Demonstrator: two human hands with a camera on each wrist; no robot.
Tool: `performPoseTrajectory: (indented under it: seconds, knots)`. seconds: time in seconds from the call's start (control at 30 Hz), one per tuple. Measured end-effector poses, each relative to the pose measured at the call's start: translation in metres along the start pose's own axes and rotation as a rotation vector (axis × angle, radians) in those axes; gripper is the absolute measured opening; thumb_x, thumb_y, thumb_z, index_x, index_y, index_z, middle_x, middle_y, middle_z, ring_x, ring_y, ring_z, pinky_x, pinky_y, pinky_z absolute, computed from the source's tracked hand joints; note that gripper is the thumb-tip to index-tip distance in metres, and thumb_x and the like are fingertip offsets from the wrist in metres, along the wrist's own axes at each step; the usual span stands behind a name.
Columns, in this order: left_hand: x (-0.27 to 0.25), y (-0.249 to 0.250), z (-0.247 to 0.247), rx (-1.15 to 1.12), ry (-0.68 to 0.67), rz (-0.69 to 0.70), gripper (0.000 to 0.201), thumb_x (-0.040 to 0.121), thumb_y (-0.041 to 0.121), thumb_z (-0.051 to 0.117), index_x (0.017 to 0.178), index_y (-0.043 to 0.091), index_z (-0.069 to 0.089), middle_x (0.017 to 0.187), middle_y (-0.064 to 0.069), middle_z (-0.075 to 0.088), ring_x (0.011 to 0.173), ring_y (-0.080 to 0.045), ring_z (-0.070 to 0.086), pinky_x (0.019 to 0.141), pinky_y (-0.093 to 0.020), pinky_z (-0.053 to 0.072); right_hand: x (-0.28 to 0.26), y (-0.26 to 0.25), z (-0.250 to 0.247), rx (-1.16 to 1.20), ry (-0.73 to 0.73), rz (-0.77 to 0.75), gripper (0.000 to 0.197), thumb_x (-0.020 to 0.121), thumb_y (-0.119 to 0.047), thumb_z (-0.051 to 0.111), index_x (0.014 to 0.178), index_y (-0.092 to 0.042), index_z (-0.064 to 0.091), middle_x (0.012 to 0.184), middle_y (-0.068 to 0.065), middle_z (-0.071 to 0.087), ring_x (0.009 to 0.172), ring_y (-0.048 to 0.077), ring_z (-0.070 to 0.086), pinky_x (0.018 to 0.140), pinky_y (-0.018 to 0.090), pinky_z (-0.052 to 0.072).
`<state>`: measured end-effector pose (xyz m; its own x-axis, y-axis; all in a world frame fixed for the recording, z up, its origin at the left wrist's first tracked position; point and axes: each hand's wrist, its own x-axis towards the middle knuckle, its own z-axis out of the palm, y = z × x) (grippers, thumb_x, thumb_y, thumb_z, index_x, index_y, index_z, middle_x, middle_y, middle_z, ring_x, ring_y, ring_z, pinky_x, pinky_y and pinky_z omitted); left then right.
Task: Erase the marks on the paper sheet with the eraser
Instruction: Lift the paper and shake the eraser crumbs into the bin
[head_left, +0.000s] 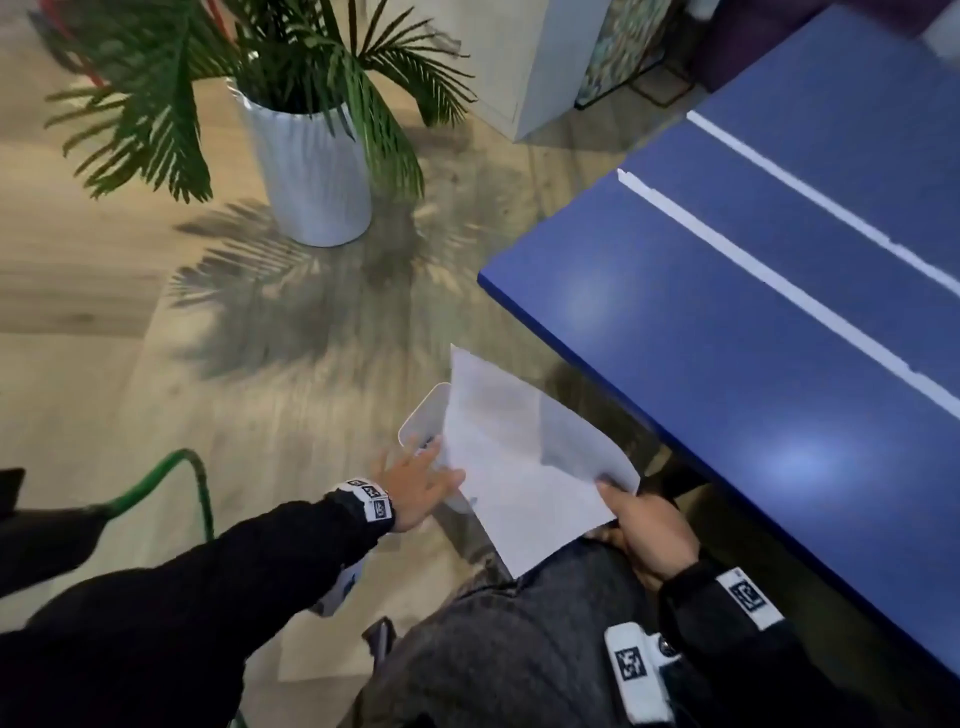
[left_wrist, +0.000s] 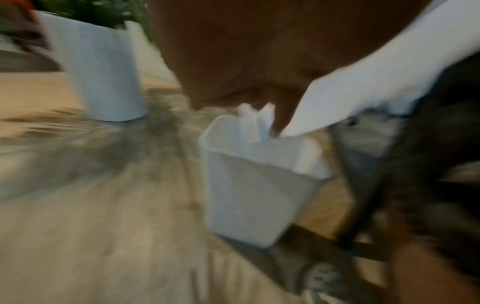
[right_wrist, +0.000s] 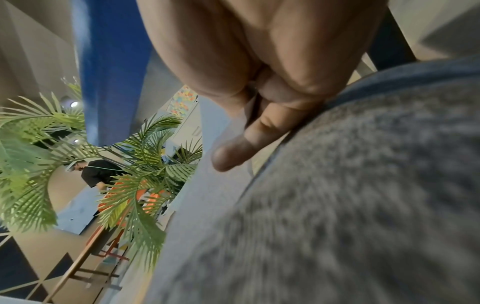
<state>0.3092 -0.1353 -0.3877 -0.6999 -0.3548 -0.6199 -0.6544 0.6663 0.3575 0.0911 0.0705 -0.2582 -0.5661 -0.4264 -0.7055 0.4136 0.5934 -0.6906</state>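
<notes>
White paper sheet (head_left: 511, 457), one bin (head_left: 421, 423)

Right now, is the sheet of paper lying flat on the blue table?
No, the paper sheet is held off the blue table, above the white bin, pinched by the right hand.

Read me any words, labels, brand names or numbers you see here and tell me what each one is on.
No readable text anywhere.
Wrist bands on the left hand and right hand: black-and-white square code patterns only, no letters or numbers.
Paper sheet: shows blank; any marks are too faint to read.
White bin: no label visible; the view is blurred.
Colourful wall board: too small to read.
</notes>
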Motion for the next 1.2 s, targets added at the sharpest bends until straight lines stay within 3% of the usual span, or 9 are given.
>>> performPoseTrajectory:
  seconds: [0.13,0.3,0.4,0.5,0.6,0.7,0.87,1.03,1.2]
  knots:
    - [0.024,-0.044,0.013,-0.088,0.066,-0.498,0.084,0.103,0.073,0.017,0.169,0.023,-0.001,0.17,-0.003,-0.031,0.158,-0.037,-0.02,0.123,-0.065,-0.007,0.016,0.003,-0.001,0.056,0.018,0.054,0.036,0.091,-0.031,0.073,0.11,-0.001,0.069,0.088,0.015,0.076,0.068,0.027,0.071,0.073,0.04,0.055]
    - [0.003,0.035,-0.013,-0.079,0.323,0.354,0.062,0.11,0.059,0.015,0.165,0.043,-0.009,0.167,0.01,-0.035,0.155,-0.025,-0.032,0.126,-0.05,-0.017,0.019,-0.002,0.006,0.175,-0.018,-0.009,0.033,0.099,-0.027,0.065,0.123,-0.003,0.067,0.109,0.023,0.074,0.084,0.032,0.071,0.079,0.043,0.061]
    - [0.015,0.022,-0.01,-0.076,0.125,-0.078,0.063,0.109,0.061,0.018,0.166,0.036,0.02,0.176,-0.006,-0.008,0.161,-0.036,-0.006,0.127,-0.055,0.002,0.017,-0.008,0.008,0.206,-0.045,-0.033,0.031,0.1,-0.022,0.064,0.125,-0.004,0.065,0.116,0.025,0.07,0.08,0.031,0.066,0.066,0.035,0.062]
    - [0.03,-0.019,-0.003,-0.339,0.137,-0.559,0.084,0.102,0.072,0.024,0.168,0.023,0.006,0.174,-0.019,0.002,0.159,-0.042,0.005,0.126,-0.055,0.009,0.019,-0.009,0.004,0.212,-0.026,-0.039,0.033,0.1,-0.023,0.064,0.128,-0.007,0.064,0.119,0.028,0.066,0.074,0.032,0.062,0.071,0.039,0.061]
    - [0.034,-0.004,-0.007,-0.965,0.293,-0.402,0.084,0.103,0.06,0.051,0.165,0.016,0.015,0.143,-0.014,0.057,0.126,-0.035,0.059,0.104,-0.041,0.045,0.019,-0.006,0.002,0.223,-0.024,-0.026,0.034,0.099,-0.023,0.065,0.127,-0.005,0.063,0.114,0.027,0.067,0.073,0.032,0.065,0.067,0.037,0.061]
    - [0.034,0.027,-0.017,-1.702,0.263,-0.326,0.052,0.097,0.032,0.075,0.135,0.018,0.042,0.081,0.002,0.068,0.063,-0.014,0.066,0.061,-0.03,0.055,0.018,-0.004,0.004,0.247,-0.036,-0.031,0.032,0.098,-0.021,0.066,0.125,-0.004,0.065,0.118,0.026,0.068,0.081,0.035,0.064,0.063,0.034,0.062]
    - [0.054,0.038,-0.023,-1.694,0.425,-0.109,0.066,0.08,-0.009,0.081,0.135,0.021,0.059,0.122,-0.008,0.076,0.109,-0.032,0.074,0.091,-0.053,0.06,0.014,-0.002,0.003,0.232,-0.067,-0.052,0.029,0.099,-0.022,0.064,0.121,-0.004,0.068,0.105,0.019,0.074,0.073,0.026,0.064,0.059,0.031,0.058]
    - [0.081,0.014,-0.012,-1.509,0.583,-0.369,0.032,0.091,0.03,0.065,0.122,0.032,0.065,0.123,0.001,0.074,0.114,-0.029,0.071,0.101,-0.051,0.056,0.014,0.003,0.003,0.238,-0.015,-0.046,0.029,0.098,-0.025,0.066,0.12,-0.005,0.069,0.112,0.02,0.073,0.078,0.034,0.065,0.069,0.039,0.06]
    - [0.062,0.004,-0.029,-1.907,0.525,-0.574,0.05,0.108,0.04,0.047,0.15,0.012,0.042,0.117,-0.022,0.073,0.077,-0.028,0.072,0.068,-0.034,0.06,0.007,-0.001,0.003,0.305,-0.045,-0.061,0.022,0.1,-0.022,0.063,0.116,-0.009,0.068,0.109,0.017,0.076,0.081,0.029,0.07,0.066,0.035,0.062]
